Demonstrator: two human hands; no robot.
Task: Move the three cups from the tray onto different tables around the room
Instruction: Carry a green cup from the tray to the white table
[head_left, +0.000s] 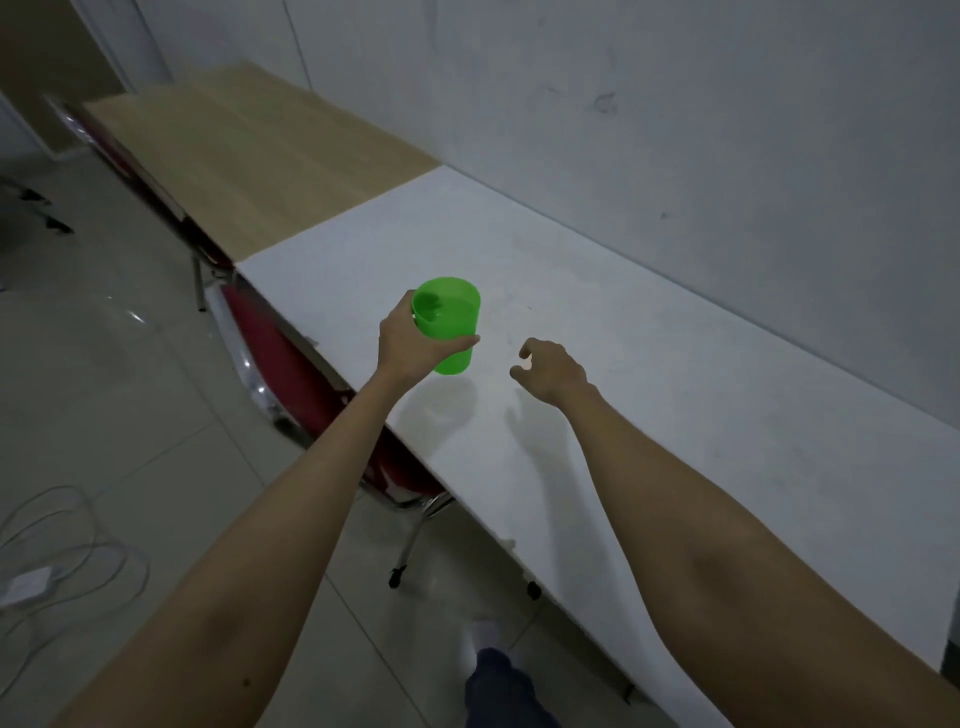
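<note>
A bright green plastic cup (450, 317) is held upright just above the white table (649, 364), near its front edge. My left hand (413, 343) is wrapped around the cup's side, thumb across the front. A faint shadow lies on the table below the cup. My right hand (550, 370) hovers a little to the right of the cup, fingers loosely curled and apart, holding nothing. No tray and no other cups are in view.
A wooden-topped table (249, 156) adjoins the white one at the far left, both against a grey wall. Red chairs (291, 364) with chrome legs are tucked under the front edges. White cables (67, 551) lie on the tiled floor at left.
</note>
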